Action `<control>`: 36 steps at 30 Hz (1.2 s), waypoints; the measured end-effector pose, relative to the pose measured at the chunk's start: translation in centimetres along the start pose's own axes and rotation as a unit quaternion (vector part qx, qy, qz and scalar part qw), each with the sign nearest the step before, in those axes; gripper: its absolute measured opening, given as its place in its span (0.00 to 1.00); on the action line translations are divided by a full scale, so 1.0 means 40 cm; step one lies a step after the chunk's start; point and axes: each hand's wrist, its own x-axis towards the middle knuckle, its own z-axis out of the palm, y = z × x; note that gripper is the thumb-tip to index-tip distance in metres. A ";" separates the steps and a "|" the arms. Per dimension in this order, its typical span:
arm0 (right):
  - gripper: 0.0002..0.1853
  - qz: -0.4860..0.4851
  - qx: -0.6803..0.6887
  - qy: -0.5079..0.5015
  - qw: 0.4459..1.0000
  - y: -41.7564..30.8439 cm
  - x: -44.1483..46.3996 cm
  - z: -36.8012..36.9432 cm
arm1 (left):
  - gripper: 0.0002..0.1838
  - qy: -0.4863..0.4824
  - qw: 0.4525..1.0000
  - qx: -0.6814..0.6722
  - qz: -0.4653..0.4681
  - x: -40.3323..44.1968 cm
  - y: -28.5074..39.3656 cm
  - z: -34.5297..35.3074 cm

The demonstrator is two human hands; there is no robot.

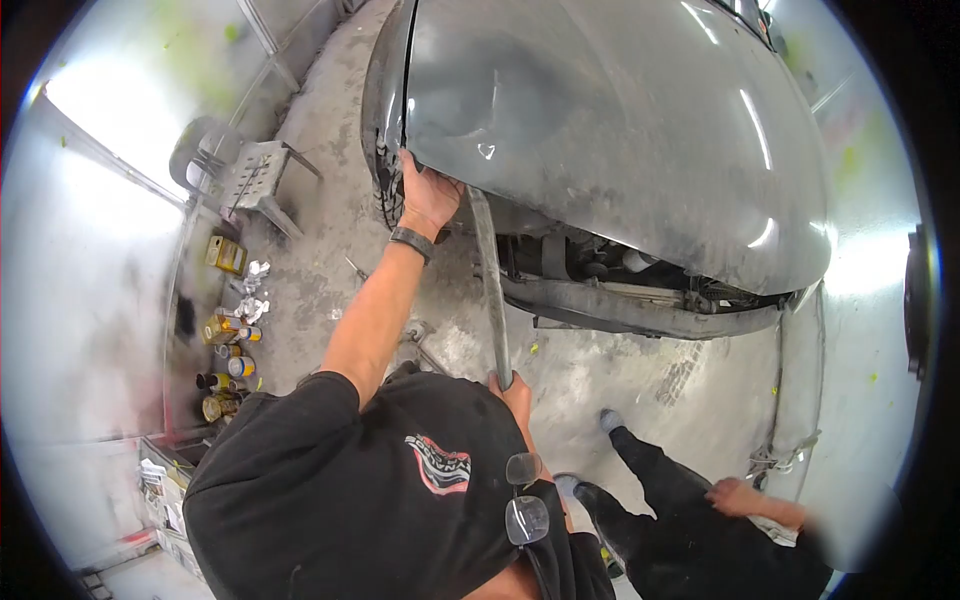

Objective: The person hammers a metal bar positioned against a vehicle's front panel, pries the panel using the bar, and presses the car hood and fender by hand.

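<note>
My left hand [432,200], with a dark band on its wrist, is at the front left corner of a dull grey car hood [620,130]. Its thumb lies along the corner, and the other fingers are mostly hidden at the hood's underside. A long grey bar [490,270] runs down from beside that hand, its upper end meeting the hood edge. Closer to my body, my right hand [514,395] is closed round the bar's lower end. Below the raised hood edge, the dark front opening of the car [600,265] shows.
A plastic chair [255,180], several cans [240,366] and crumpled foil [250,308] line the left wall. A metal tool [425,345] lies on the concrete floor [590,385]. At lower right stands another person in dark trousers [665,490], one hand [735,497] visible. Glasses [526,520] hang from my shirt.
</note>
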 end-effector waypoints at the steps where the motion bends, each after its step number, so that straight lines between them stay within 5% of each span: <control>1: 0.29 0.021 0.085 0.111 0.990 -0.133 0.120 0.214 | 0.46 0.002 1.000 0.002 0.001 0.005 -0.001 -0.002; 8: 0.28 0.045 0.033 0.097 0.994 -0.185 0.081 0.196 | 0.50 0.009 1.000 0.003 -0.011 -0.018 0.009 0.010; 15: 0.25 -0.026 0.016 0.153 0.988 -0.113 0.038 0.235 | 0.55 -0.031 0.971 0.153 -0.182 -0.246 -0.148 -0.175; 17: 0.25 -0.044 0.037 0.148 0.987 -0.090 0.053 0.212 | 0.49 0.044 0.963 0.186 -0.193 -0.336 -0.205 -0.206; 23: 0.22 -0.065 0.085 0.086 0.991 -0.060 0.021 0.112 | 0.35 -0.028 0.939 0.276 -0.201 -0.463 -0.238 -0.204; 27: 0.21 -0.100 0.075 0.092 0.988 -0.039 -0.006 0.123 | 0.22 0.008 0.926 0.319 -0.203 -0.487 -0.246 -0.183; 32: 0.23 -0.048 0.055 0.087 0.993 -0.107 -0.017 0.170 | 0.20 -0.029 0.918 0.359 -0.168 -0.464 -0.226 -0.208; 36: 0.22 -0.112 0.108 0.181 0.971 -0.138 -0.021 0.264 | 0.20 -0.039 0.908 0.377 -0.181 -0.454 -0.188 -0.227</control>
